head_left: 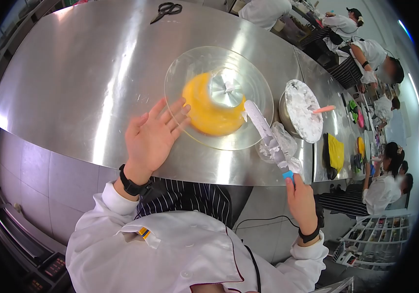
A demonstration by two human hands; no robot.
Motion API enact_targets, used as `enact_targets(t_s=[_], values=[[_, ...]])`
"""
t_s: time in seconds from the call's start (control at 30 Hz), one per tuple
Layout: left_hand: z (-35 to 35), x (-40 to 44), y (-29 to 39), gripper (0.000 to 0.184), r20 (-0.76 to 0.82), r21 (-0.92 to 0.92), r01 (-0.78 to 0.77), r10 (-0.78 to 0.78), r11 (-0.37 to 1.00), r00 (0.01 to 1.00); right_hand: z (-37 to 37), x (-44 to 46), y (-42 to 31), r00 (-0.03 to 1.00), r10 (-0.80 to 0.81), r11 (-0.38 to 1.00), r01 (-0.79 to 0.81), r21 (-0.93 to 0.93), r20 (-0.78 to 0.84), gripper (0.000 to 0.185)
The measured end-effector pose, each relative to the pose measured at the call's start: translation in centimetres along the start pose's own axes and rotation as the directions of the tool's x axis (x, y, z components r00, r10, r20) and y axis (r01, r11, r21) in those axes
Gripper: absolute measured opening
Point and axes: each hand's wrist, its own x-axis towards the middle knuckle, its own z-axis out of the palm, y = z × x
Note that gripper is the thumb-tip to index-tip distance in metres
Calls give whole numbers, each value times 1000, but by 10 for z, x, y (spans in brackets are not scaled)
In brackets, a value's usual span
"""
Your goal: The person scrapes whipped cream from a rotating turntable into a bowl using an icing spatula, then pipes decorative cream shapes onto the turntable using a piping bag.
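Head view: my right hand (303,204) gripped a cream-smeared spatula (259,122); my left hand (151,139) spread empty beside the clear turntable (257,80). Between them, the yellow mass (204,119) looked unfinished; ample white cream (298,105) sat beyond my right.

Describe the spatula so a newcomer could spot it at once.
On the steel table sits a large clear round plate. By the plate's right side, the right hand grips the spatula. Blue on its handle sets it apart from the orange tool in the bowl.
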Motion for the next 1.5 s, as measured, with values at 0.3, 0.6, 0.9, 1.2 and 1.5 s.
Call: enact_targets(t_s=[0.3,0.6,0.9,1.2,1.5], values=[[0,-26,-25,61,22,116,71,-74,991,997,7,-4,-13,990,27,998,-35,60,139,21],[-1,-17,-10,62,-13,-30,-14,13,999,1000,-8,11,19,994,106,976,-103,191,-8,23],[-2,10,7,58,-17,-25,-108,107,994,994,16,-16,7,997,69,990,-71,123,20,21],[-5,3,0,61,-11,29,-112,112,993,994,11,-16,-9,994,57,995,-63,72,91,21],[-2,-13,-19,63,16,17,-129,128,992,992,4,-40,-5,908,-171,909,-4,416,382,19]])
